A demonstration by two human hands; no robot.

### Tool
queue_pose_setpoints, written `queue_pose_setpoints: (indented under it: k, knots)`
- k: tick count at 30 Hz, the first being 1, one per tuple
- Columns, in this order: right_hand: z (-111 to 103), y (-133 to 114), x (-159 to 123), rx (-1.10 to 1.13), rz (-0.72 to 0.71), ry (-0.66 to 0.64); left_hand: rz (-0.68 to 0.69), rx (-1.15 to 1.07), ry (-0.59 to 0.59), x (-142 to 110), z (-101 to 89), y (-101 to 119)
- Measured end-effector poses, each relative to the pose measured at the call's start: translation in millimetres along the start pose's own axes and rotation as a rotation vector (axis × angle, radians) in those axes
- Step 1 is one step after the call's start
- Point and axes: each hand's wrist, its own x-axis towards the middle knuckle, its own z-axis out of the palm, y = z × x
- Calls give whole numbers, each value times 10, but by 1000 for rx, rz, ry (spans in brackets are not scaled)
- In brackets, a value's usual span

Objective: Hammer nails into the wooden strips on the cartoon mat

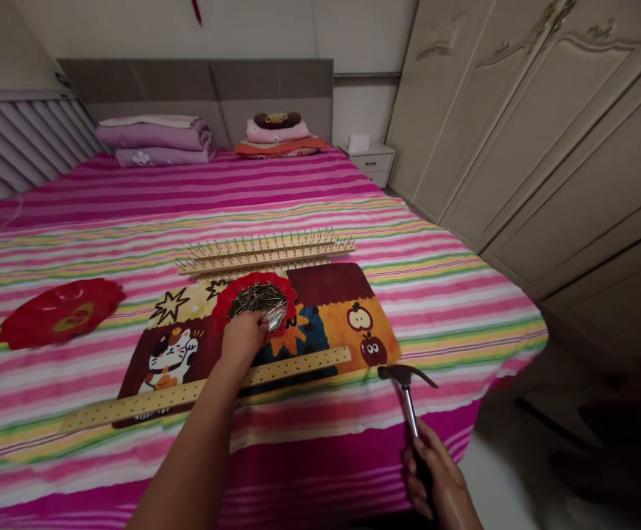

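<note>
My left hand [247, 333] reaches into a red scalloped bowl [221, 313] filled with metal nails [259, 296]. Its fingers are bent together at the near side of the pile; whether a nail is between them is hidden. In my right hand [435, 471] is a claw hammer [408, 390], gripped by its dark handle with the metal head up. A wooden strip [298, 364] dotted with small holes lies under my left forearm, across a mat [331, 283] printed with a cat and apples. Behind the bowl are wooden strips [265, 256] with nails standing up in rows.
A red scalloped plate [38, 316] lies to the left on the striped bedspread [441, 309]. Folded purple bedding [157, 136] and a pink stack [279, 132] sit by the headboard [188, 81]. Wardrobe doors [541, 110] stand along the right, past the bed's edge.
</note>
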Motion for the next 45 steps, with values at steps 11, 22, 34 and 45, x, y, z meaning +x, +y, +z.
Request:
queue_pose_setpoints:
  k: [11, 22, 34, 45]
  knots:
    - [6, 10, 15, 6, -30, -21, -89, -539, 41, -38, -110, -93]
    - [8, 9, 12, 10, -49, -35, -158, -1416, -190, -325, -259, 164]
    - [5, -11, 24, 13, -25, -64, -134, -1424, -429, -580, -164, 368]
    - [-14, -4, 41, 8, -5, -76, -188, -1325, -316, -637, 377, 825]
